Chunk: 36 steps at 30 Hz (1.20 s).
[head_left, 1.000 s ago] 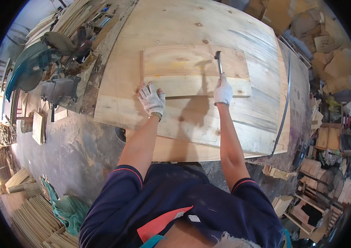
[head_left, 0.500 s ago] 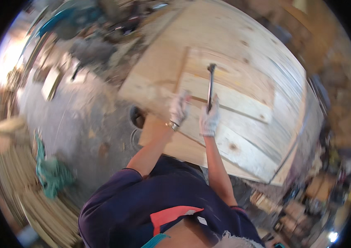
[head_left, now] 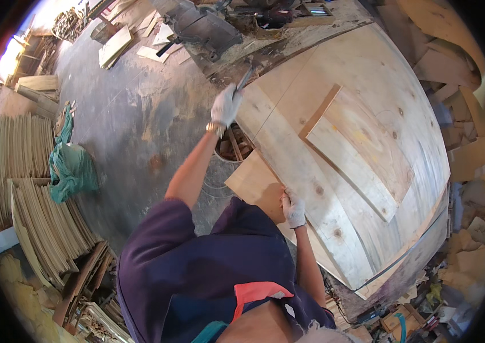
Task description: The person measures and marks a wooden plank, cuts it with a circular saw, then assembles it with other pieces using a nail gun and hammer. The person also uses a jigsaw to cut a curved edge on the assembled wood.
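- White-gloved left hand [head_left: 226,106]: wrapped round a hammer [head_left: 246,78], near the workbench [head_left: 308,35].
- White-gloved right hand [head_left: 294,209]: fingers bent by the edge of the big wooden sheet [head_left: 291,128]; cannot tell whether gripping.
- Smaller board [head_left: 362,150]: lying on the sheet.
- Bucket [head_left: 230,160] of wood scraps [head_left: 233,143]: beside the sheet.

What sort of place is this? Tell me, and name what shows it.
Probably a woodworking shop: stacked thin wooden boards, a large plywood sheet and a grey metal vise suggest it.
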Each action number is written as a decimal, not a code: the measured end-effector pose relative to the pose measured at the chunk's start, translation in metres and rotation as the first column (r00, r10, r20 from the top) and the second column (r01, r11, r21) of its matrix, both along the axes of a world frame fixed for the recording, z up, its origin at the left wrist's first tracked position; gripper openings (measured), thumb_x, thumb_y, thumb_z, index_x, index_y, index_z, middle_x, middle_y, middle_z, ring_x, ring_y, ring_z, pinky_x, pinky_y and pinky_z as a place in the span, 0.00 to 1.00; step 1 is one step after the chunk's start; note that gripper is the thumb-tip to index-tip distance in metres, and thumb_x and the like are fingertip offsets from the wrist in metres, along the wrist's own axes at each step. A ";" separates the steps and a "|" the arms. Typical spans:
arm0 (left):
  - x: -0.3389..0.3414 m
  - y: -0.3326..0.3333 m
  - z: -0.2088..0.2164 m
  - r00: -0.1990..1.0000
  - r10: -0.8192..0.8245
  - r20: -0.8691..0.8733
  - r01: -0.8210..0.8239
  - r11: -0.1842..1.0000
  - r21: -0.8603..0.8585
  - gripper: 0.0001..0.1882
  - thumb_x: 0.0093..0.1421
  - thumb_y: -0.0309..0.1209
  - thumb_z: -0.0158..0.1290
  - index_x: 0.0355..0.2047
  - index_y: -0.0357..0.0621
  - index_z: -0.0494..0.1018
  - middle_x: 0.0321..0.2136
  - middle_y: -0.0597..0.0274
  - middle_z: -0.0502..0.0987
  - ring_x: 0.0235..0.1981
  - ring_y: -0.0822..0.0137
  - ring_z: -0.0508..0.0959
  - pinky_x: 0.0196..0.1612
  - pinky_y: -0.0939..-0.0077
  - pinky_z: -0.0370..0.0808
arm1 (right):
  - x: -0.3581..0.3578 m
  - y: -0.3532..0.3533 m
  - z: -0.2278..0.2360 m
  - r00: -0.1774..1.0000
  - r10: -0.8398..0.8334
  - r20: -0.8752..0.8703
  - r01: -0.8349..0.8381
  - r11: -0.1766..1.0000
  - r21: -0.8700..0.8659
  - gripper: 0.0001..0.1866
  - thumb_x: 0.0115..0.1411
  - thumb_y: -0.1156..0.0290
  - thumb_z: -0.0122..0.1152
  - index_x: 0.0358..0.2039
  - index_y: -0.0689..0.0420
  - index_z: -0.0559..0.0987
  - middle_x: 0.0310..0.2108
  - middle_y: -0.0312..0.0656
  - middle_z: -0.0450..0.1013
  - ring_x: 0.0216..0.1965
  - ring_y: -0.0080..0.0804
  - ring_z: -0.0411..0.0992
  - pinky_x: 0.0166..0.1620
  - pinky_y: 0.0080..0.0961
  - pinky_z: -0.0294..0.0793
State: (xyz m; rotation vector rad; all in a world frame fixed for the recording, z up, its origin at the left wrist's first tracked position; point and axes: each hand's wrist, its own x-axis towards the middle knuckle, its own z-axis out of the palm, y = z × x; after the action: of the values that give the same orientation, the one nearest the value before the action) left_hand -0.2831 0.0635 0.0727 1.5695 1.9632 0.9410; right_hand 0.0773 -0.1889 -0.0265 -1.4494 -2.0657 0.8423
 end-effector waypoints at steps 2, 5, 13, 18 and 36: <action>-0.015 0.031 -0.002 0.995 0.038 -0.094 -0.041 0.999 -0.031 0.20 0.68 0.48 0.51 0.37 0.42 0.73 0.29 0.41 0.79 0.37 0.39 0.80 0.40 0.47 0.73 | 0.004 -0.007 -0.022 0.995 -0.101 0.023 0.101 0.995 -0.002 0.16 0.66 0.73 0.58 0.53 0.60 0.81 0.26 0.36 0.77 0.24 0.20 0.74 0.31 0.21 0.74; -0.022 0.051 -0.001 0.997 0.079 0.007 -0.078 0.993 -0.084 0.21 0.68 0.50 0.51 0.37 0.43 0.74 0.30 0.43 0.80 0.37 0.39 0.80 0.39 0.48 0.73 | 0.003 -0.009 -0.039 0.984 -0.172 0.036 0.171 0.985 0.025 0.15 0.68 0.74 0.55 0.53 0.59 0.82 0.24 0.34 0.76 0.21 0.18 0.71 0.28 0.20 0.72; -0.025 0.071 0.015 0.992 0.054 -0.118 -0.057 0.998 -0.029 0.22 0.67 0.51 0.52 0.38 0.43 0.76 0.30 0.46 0.80 0.35 0.42 0.80 0.37 0.50 0.73 | -0.005 0.005 0.002 0.937 -0.318 -0.145 0.243 0.891 -0.383 0.15 0.69 0.74 0.53 0.53 0.60 0.81 0.22 0.33 0.74 0.20 0.16 0.70 0.25 0.17 0.70; -0.012 0.047 0.017 0.995 0.027 0.091 -0.030 0.999 0.036 0.22 0.69 0.50 0.53 0.35 0.41 0.75 0.28 0.46 0.80 0.31 0.48 0.80 0.34 0.60 0.73 | -0.015 0.008 0.029 0.941 -0.314 -0.126 0.248 0.893 -0.375 0.15 0.70 0.73 0.53 0.53 0.62 0.81 0.22 0.33 0.75 0.19 0.16 0.70 0.25 0.18 0.70; -0.014 0.139 0.019 0.904 0.044 -0.426 0.064 0.970 0.235 0.17 0.64 0.47 0.54 0.38 0.47 0.79 0.37 0.45 0.82 0.41 0.44 0.81 0.43 0.50 0.76 | -0.019 0.015 0.043 0.962 -0.269 -0.046 0.251 0.938 -0.239 0.15 0.68 0.69 0.56 0.51 0.61 0.82 0.24 0.38 0.79 0.23 0.23 0.76 0.31 0.23 0.76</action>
State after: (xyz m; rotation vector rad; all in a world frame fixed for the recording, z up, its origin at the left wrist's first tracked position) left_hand -0.2973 0.2023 0.0921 2.0718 2.1885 0.9188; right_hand 0.0581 -0.1744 0.0162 -1.7377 -1.7126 1.0358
